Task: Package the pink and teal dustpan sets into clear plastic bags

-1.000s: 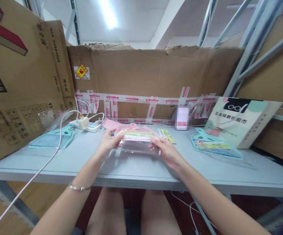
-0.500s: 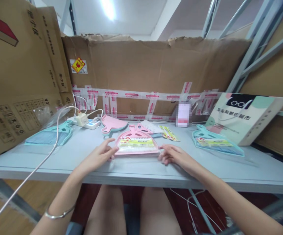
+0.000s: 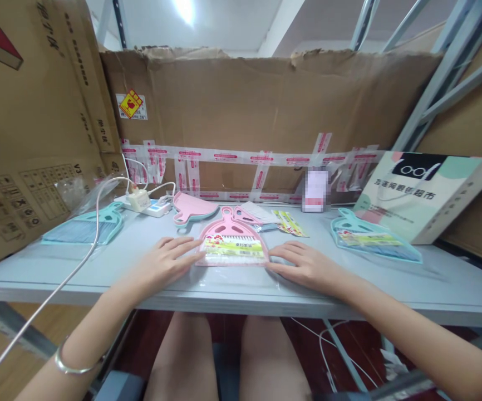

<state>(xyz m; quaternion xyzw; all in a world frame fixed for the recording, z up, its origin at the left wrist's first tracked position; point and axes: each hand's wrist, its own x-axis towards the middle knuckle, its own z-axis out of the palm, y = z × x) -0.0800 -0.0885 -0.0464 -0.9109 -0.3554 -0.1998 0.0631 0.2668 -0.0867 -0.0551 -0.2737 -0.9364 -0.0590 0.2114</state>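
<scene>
A pink dustpan (image 3: 227, 228), with a white-bristled brush and a yellow-green label card (image 3: 241, 245) in it, lies in a clear plastic bag on the grey table. My left hand (image 3: 168, 262) rests palm down at its left edge, fingers stretched out and their tips on the bag's side. At the right edge lies my right hand (image 3: 303, 266), also flat with straight fingers touching the pack's side. Just behind are a loose pink brush (image 3: 255, 214), another label card (image 3: 290, 224) and a pink dustpan (image 3: 193, 207) stacked on a teal one.
A bagged teal dustpan set (image 3: 374, 239) lies to the right, before a white printed box (image 3: 422, 195). Another teal set (image 3: 86, 225) is at left, crossed by a white cable (image 3: 72, 272). A power strip (image 3: 153, 207), phone (image 3: 315, 190) and cardboard wall (image 3: 245, 106) stand behind.
The bagged pink dustpan has come down flat on the table. Both hands have loosened from its edges, lowered and straightened their fingers. The view has shifted slightly.
</scene>
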